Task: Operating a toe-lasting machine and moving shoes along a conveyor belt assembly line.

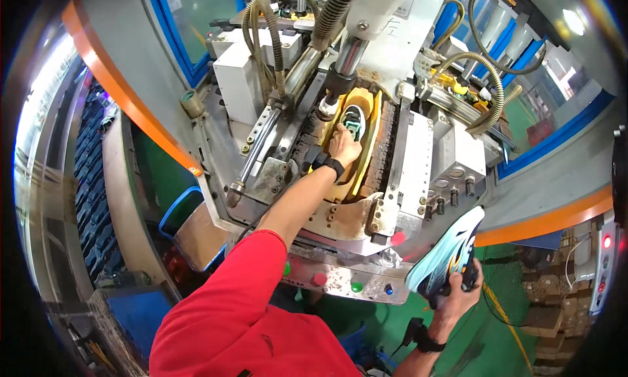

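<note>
My left hand (345, 147) reaches into the yellow-lined cavity of a pressing machine (376, 135). Its fingers are closed on the near part of a white, black and green shoe (355, 115) sitting in that cavity; the fingertips are partly hidden. Off to the right, outside the machine, my right hand (462, 293) grips a second shoe (448, 253) by its dark upper. That shoe is tilted, with its pale blue and white sole turned toward the machine. Black bands circle both my wrists.
A metal plunger (343, 69) stands right above the cavity's far end. Metal rods and ribbed hoses flank it. Coloured push buttons (356, 287) line the machine's front edge. A wooden-seated stool (199, 236) is at left, and stacked brown boxes (549, 311) are at right.
</note>
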`<action>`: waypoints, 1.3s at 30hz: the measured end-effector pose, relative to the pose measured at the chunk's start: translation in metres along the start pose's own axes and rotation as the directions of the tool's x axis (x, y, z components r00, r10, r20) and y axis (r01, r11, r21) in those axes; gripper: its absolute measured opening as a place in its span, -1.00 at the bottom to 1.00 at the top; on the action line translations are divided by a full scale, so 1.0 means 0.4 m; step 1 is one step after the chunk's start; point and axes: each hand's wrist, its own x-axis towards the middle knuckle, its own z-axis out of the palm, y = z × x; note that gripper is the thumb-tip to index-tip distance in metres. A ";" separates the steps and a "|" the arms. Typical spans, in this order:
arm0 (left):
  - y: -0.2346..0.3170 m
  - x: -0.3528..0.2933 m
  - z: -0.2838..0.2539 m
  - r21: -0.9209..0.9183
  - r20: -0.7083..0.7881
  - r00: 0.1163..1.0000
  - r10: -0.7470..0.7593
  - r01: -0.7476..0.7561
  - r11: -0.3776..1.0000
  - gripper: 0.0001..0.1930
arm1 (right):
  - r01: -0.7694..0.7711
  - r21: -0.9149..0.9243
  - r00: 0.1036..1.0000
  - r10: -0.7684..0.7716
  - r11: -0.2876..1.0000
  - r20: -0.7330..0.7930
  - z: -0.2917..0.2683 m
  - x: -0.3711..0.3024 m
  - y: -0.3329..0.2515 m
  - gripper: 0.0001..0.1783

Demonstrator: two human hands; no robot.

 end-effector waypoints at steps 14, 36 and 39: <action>-0.174 -0.555 -0.588 -0.824 0.477 0.878 -0.032 0.460 0.331 -0.58 | 0.380 -0.717 0.754 0.254 0.585 0.606 0.805 0.394 0.081 -0.37; -0.387 -1.333 -0.604 -0.993 0.043 0.644 -0.764 -0.054 -0.102 -0.75 | 0.665 0.159 0.082 -0.283 0.729 0.956 0.554 -0.531 0.382 -0.87; -0.347 -1.430 -0.580 -0.940 -0.182 0.634 -0.752 0.112 0.322 -0.64 | 0.701 0.225 -0.047 -0.270 0.677 0.962 0.547 -0.553 0.577 -0.86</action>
